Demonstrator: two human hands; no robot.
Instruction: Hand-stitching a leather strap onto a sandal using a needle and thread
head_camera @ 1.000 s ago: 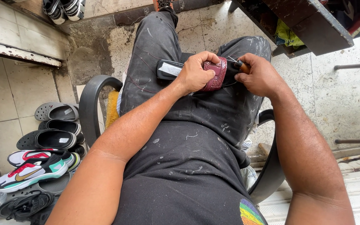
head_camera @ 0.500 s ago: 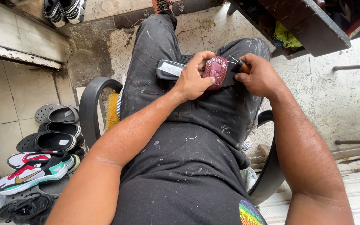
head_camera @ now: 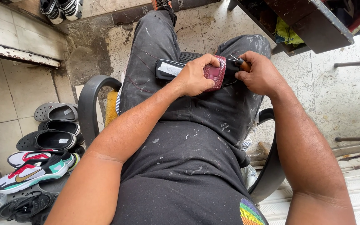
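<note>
I sit in a black chair [head_camera: 89, 106] with a black sandal [head_camera: 168, 69] across my lap. My left hand [head_camera: 194, 77] grips the sandal's dark red woven strap [head_camera: 216, 72] and holds it up on edge. My right hand [head_camera: 260, 75] is closed on a wooden-handled awl [head_camera: 242, 63], whose thin metal tip points at the top of the strap. Both hands rest over my thighs, on paint-flecked dark trousers.
Several sandals and sneakers [head_camera: 34, 173] are piled on the tiled floor at the left. A dark wooden bench [head_camera: 313, 25] stands at the upper right. Another pair of shoes [head_camera: 61, 8] lies at the top left. Metal rods [head_camera: 357, 63] run along the right wall.
The strap has been turned more upright in my left hand, and the awl tip has come up beside its top edge. The view has shifted slightly.
</note>
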